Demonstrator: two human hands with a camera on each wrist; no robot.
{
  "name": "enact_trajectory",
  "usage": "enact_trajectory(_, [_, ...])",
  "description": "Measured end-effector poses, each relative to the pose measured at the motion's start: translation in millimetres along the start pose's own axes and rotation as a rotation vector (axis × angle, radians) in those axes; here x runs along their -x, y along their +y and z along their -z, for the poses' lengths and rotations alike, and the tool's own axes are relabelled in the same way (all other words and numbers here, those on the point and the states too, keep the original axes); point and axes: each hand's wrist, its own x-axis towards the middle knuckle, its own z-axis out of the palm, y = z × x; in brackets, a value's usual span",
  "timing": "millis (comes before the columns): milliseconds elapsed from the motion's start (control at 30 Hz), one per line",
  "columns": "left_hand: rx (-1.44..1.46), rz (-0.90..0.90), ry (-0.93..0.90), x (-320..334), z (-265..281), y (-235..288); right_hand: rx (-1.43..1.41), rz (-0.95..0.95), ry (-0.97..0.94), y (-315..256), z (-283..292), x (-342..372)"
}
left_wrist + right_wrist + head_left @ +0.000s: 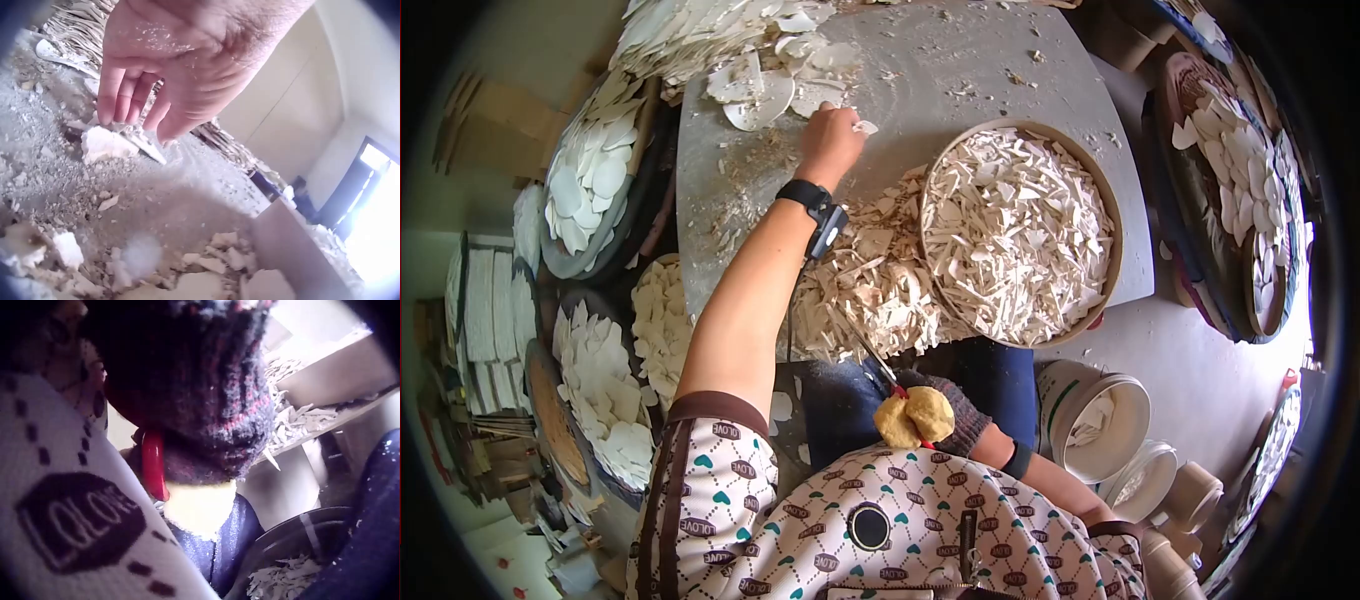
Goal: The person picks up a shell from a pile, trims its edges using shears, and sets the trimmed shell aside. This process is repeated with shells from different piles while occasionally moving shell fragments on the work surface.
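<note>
My left hand reaches over the grey table, beside a pile of thin, flat white slices. In the left wrist view its fingers hang loosely bent, thumb apart, with the fingertips right at a white piece. A small white chip shows at its right side in the head view. Low in front of my body, my right hand, in a dark knitted glove, grips scissors with red handles. Yellow padding wraps the handles. Their metal blade points up towards the table edge; the glove hides part of the grip.
A round tray heaped with white shards stands on the table, beside a loose heap of scraps. Baskets of white slices line the left side; more slices fill one at right. White buckets stand lower right.
</note>
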Motion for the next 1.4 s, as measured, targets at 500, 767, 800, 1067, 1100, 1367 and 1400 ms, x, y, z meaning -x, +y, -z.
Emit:
enact_trajectory(500, [1.236, 0.399, -0.421, 180.1, 99.9, 37.9, -0.983, 0.309, -0.215, -3.0, -8.3, -22.0])
enact_trajectory(767, [1.496, 0.557, 0.037, 245.2, 71.2, 61.4, -0.897, 0.179, -0.124, -20.1, -22.1, -20.0])
enact_trajectory(800, [1.501, 0.564, 0.068, 248.2, 68.9, 61.3, -0.893, 0.165, -0.121, -22.6, -23.4, -18.4])
enact_trajectory(1067, [1.475, 0.628, 0.028, 253.2, 67.4, 53.8, 0.531, 0.345, 0.118, -13.0, -15.4, -13.5])
enact_trajectory(1100, [1.464, 0.635, 0.013, 253.4, 67.9, 53.2, 0.470, 0.373, 0.143, -11.9, -15.6, -11.9])
enact_trajectory(1367, [1.364, 0.507, -0.119, 251.0, 75.8, 48.0, -0.799, 0.135, -0.013, -14.4, -20.1, -9.8])
enact_trajectory(1400, [1.327, 0.483, -0.164, 251.7, 77.4, 48.4, -0.794, 0.139, -0.012, -19.3, -21.6, -9.9])
